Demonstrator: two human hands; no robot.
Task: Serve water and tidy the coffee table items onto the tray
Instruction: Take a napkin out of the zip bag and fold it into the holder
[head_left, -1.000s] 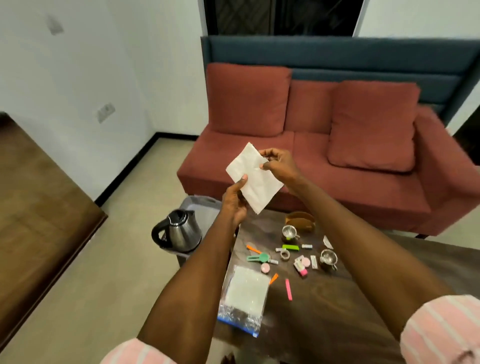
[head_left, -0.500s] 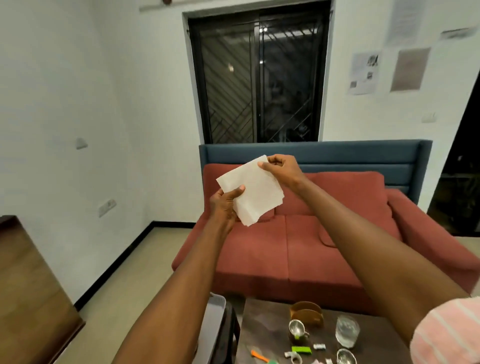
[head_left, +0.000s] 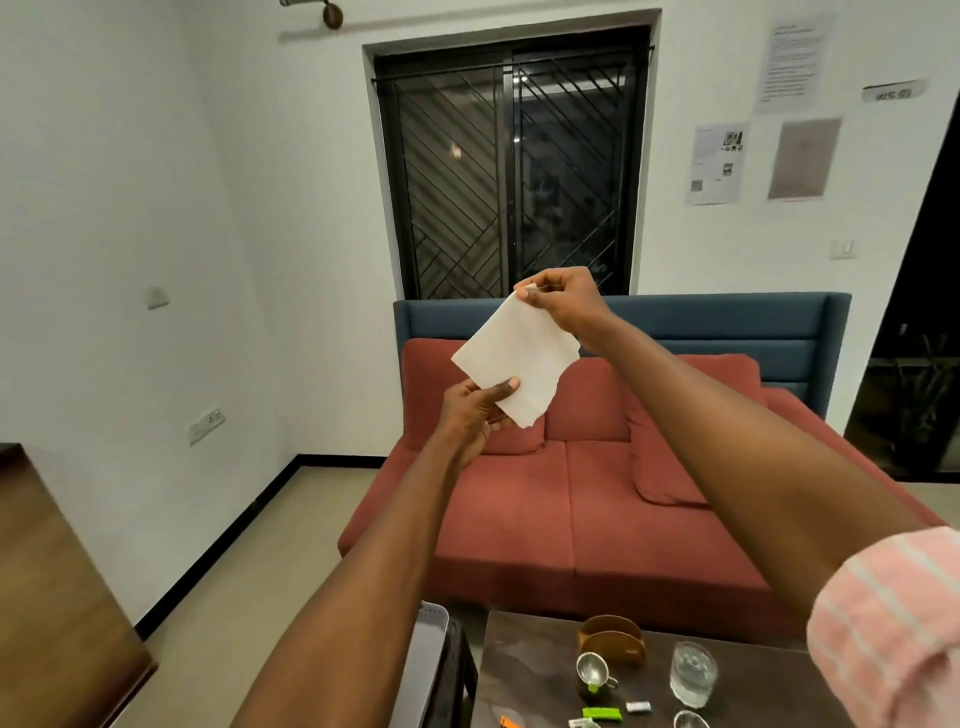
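Honestly, with the napkin (head_left: 515, 361) held up in the air over the sofa (head_left: 597, 509), right hand (head_left: 563, 301) pinching its top corner and left hand (head_left: 475, 415) pinching the bottom edge, pulling too hard could rip it.

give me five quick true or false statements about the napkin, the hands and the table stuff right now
1. Both hands hold the white paper napkin. True.
2. The right hand pinches the napkin's top corner. True.
3. The left hand rests on the dark coffee table. False: it holds the napkin's lower edge in the air.
4. The clear drinking glass lies on its side. False: it stands upright.
5. The wooden napkin holder sits on the red sofa. False: it is on the table.
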